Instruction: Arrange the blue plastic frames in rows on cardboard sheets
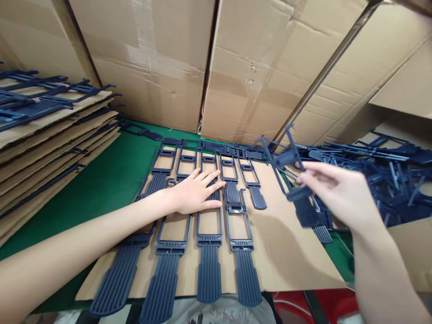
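Dark blue plastic frames with ribbed paddle ends (209, 270) lie in two rows on a cardboard sheet (280, 265). My left hand (194, 191) rests over the middle of the rows, palm down, fingers spread, touching the frames there. Raised above the sheet's right side, my right hand (337, 191) has its fingers closed on one more frame (300, 193), which is tilted, slightly blurred, with its ribbed end pointing down.
On the left stands a stack of cardboard sheets (57, 175) with frames between them. A tangled heap of frames (398, 184) lies at the right. Large cartons (162, 58) wall the back of the green table (111, 166).
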`<control>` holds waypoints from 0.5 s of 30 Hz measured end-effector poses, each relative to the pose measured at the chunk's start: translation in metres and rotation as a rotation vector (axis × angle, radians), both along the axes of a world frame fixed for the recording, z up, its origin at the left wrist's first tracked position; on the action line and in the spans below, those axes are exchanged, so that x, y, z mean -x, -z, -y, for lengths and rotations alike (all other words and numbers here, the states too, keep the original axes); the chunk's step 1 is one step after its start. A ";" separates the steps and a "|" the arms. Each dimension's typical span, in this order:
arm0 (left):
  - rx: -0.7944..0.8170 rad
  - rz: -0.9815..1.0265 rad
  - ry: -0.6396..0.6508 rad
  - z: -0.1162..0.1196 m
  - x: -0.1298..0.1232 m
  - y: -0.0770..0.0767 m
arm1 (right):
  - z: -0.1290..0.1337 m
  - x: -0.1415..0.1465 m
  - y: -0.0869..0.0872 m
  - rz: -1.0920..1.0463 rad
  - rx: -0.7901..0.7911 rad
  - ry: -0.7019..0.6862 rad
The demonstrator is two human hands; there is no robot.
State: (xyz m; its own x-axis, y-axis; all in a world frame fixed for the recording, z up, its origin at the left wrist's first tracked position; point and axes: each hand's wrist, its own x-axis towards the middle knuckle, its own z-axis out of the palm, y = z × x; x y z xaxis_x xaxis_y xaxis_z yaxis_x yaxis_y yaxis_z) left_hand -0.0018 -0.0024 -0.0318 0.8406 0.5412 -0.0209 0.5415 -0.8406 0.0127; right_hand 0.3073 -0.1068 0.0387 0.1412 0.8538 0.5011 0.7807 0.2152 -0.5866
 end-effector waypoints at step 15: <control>-0.014 0.029 0.017 -0.003 0.000 0.001 | 0.066 0.009 0.109 -0.566 0.286 0.176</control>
